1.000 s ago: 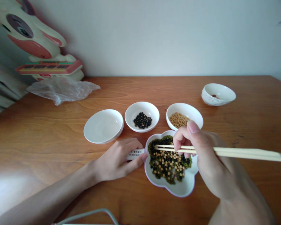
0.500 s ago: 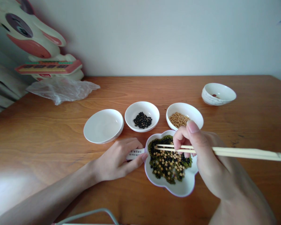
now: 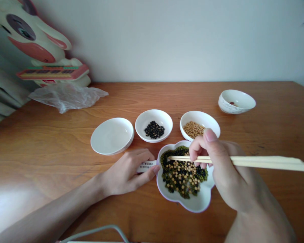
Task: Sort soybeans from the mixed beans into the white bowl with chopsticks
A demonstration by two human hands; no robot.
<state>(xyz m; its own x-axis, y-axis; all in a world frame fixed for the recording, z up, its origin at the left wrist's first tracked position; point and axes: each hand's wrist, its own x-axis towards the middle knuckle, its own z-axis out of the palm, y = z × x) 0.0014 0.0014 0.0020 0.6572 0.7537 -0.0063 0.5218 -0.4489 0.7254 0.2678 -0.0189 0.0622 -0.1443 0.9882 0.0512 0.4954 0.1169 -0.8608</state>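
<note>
My right hand [image 3: 225, 168] is closed around a pair of pale wooden chopsticks [image 3: 263, 161]. Their tips are nearly together, down among mixed beans [image 3: 179, 179] in green, black and tan; whether a bean is between them I cannot tell. The beans lie in a white flower-shaped dish [image 3: 196, 204] with a lilac rim. At the dish's left side, my left hand [image 3: 131, 172] grips its handle, which carries a white printed label [image 3: 147, 166]. Just behind the dish stand a bowl of black beans [image 3: 154, 130] and a bowl of tan soybeans [image 3: 193, 129], the latter partly hidden by my right hand.
Left of the black beans is a white bowl [image 3: 112, 136] with nothing visible in it. Another bowl [image 3: 236, 101] with a small reddish thing inside stands at the back right. A clear plastic bag [image 3: 68, 96] and a cow-shaped toy [image 3: 53, 57] occupy the back left. A grey cable [image 3: 98, 229] crosses the front edge.
The chopstick tips have come together from slightly apart. My right hand has shifted a little to the right, and the chopsticks' back end has risen slightly. My left hand has stayed still.
</note>
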